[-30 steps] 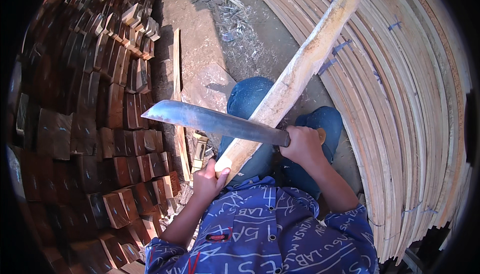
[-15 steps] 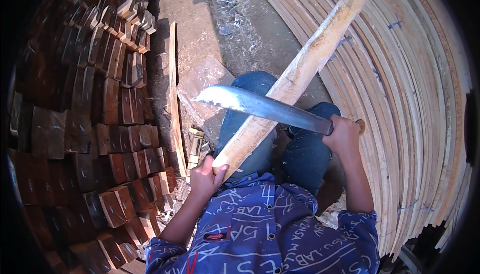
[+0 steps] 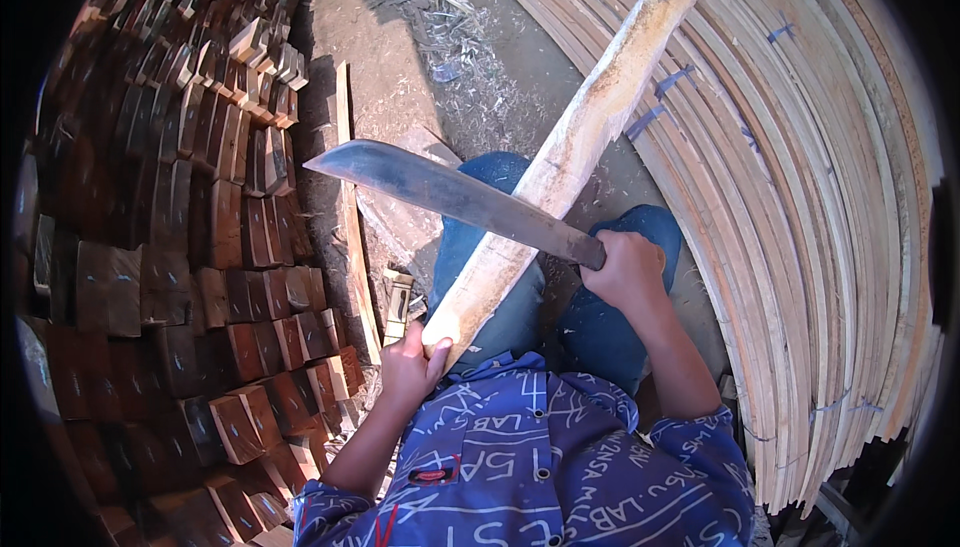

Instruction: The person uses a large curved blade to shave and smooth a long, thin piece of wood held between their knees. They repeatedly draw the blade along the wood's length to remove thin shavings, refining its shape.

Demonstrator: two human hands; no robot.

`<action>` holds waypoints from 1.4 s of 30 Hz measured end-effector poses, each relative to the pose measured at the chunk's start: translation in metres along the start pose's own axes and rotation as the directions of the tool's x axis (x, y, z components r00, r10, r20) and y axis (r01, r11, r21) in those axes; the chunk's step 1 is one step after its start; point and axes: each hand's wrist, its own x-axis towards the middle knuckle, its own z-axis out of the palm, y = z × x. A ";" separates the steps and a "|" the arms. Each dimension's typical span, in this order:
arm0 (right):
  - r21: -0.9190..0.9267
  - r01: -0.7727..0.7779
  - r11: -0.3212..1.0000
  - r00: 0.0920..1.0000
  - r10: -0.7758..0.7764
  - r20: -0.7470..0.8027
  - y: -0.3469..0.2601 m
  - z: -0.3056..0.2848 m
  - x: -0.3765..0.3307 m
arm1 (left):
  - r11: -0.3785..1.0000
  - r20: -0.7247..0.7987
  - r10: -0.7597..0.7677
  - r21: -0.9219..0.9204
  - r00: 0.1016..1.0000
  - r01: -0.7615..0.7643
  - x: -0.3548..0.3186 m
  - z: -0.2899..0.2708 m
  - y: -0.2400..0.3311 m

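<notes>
- The left hand (image 3: 412, 367) was clenched around the near end of a long, pale, rough-hewn wooden stave (image 3: 570, 147), with the thumb lying on the upper face of the wood.
- The stave ran from that grip, just in front of the person's chest, diagonally up and to the right, above the knees in blue denim trousers (image 3: 600, 332), and reached the top edge of the view.
- The right hand (image 3: 625, 267) was closed tight around the handle of a long, dark steel machete (image 3: 450, 192).
- The machete's blade lay across the top of the stave, its handle to the right of the wood and its broad tip pointing up and to the left; whether the edge touched the wood could not be told.
- To the left stood a tall stack of short, dark reddish-brown wooden blocks (image 3: 190, 247).
- To the right lay a wide pile of long, thin, pale wooden slats (image 3: 830, 227), bent in an arc by the lens.
- Between the two piles was bare dirt ground (image 3: 400, 47) strewn with wood shavings (image 3: 470, 47).
</notes>
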 end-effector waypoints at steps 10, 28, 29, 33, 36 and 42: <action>-0.160 0.201 0.966 0.977 -0.210 -0.038 -0.007 -0.006 0.025 | 1.000 -0.033 -0.025 -0.009 0.999 0.025 -0.007 -0.001 -0.007; -0.309 -0.007 0.951 0.986 -0.045 -0.160 0.052 -0.039 -0.016 | 0.997 -0.097 0.077 -0.008 0.992 -0.078 0.002 -0.001 0.001; -0.330 -0.004 0.944 0.988 -0.048 -0.148 0.053 -0.039 -0.016 | 0.997 -0.099 0.076 -0.008 0.992 -0.077 0.002 -0.001 0.002; -0.369 -0.013 0.929 0.990 -0.040 -0.137 0.050 -0.042 -0.020 | 0.997 -0.094 0.078 -0.004 0.993 -0.078 0.002 -0.003 0.002; -0.373 -0.009 0.928 0.991 -0.042 -0.129 0.047 -0.040 -0.022 | 0.999 -0.057 0.048 -0.002 0.997 -0.048 0.004 -0.004 0.003; -0.243 0.035 0.969 0.996 -0.054 -0.069 0.013 -0.022 -0.026 | 0.998 -0.042 0.041 -0.041 0.998 -0.043 0.004 -0.003 0.002</action>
